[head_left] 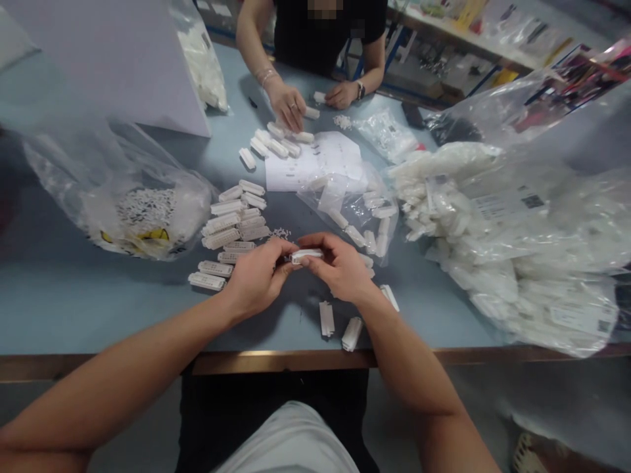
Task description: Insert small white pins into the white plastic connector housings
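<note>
My left hand (256, 272) and my right hand (340, 266) meet above the blue table (73, 295), both pinching one small white plastic connector (306, 255) between the fingertips. Left of my hands lies a cluster of several white connectors (231, 226) in rows. Two more white connectors (339, 325) lie near the table's front edge under my right wrist. A small heap of tiny white parts (282, 232) sits just beyond my hands.
A person across the table handles white connectors (276, 141) with both hands (288, 105). Clear bags of white parts lie at right (517, 230), centre (355, 203) and left (133, 197). A white box (123, 59) stands at the back left. A paper sheet (315, 161) lies mid-table.
</note>
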A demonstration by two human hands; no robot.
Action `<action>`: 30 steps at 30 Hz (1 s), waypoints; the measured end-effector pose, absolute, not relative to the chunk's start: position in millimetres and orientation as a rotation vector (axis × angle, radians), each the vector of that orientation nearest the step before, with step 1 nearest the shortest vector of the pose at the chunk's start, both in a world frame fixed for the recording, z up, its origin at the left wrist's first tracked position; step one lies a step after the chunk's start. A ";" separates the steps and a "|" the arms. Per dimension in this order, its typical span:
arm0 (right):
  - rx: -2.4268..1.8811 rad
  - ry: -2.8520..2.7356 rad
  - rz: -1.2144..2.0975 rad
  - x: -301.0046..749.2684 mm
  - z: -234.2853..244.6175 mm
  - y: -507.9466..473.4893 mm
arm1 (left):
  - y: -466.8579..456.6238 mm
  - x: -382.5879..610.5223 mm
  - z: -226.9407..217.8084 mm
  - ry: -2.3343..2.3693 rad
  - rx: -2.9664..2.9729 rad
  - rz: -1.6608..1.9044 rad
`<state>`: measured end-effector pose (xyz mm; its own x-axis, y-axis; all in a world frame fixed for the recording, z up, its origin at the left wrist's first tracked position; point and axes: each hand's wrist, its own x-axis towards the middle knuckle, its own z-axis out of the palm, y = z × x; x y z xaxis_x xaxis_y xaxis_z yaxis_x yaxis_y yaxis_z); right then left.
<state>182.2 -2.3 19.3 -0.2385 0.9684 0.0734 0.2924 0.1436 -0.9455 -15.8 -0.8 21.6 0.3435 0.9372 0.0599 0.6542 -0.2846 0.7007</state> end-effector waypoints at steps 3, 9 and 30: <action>-1.248 -1.628 1.113 179.7 16.8 -1.8 | -0.8 -16.4 22.7 1.389 2.026 0.646; -1.288 -1.636 0.896 187.7 8.1 13.8 | 9.1 -22.4 31.7 1.646 1.790 0.843; -1.611 -2.447 0.041 169.1 -5.8 19.5 | 10.3 -21.1 24.8 1.654 1.727 0.884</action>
